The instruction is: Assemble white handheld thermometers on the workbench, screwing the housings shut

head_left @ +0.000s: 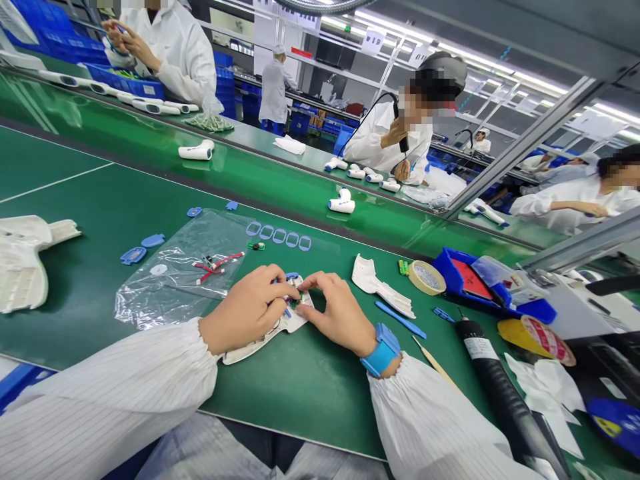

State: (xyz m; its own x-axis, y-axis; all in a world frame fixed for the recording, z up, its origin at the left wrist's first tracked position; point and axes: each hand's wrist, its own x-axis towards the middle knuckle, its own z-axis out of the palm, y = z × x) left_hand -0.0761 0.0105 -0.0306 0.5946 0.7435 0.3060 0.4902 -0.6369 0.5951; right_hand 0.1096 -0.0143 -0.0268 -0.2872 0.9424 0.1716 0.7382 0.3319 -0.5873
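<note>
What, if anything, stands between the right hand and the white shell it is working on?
Nothing visible: the right hand reaches the white shell at its right end. The left hand covers part of the shell, but not that approach.

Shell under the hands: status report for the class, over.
Left hand, right hand: both at shell. Green board showing inside. Hands partly block view.
</note>
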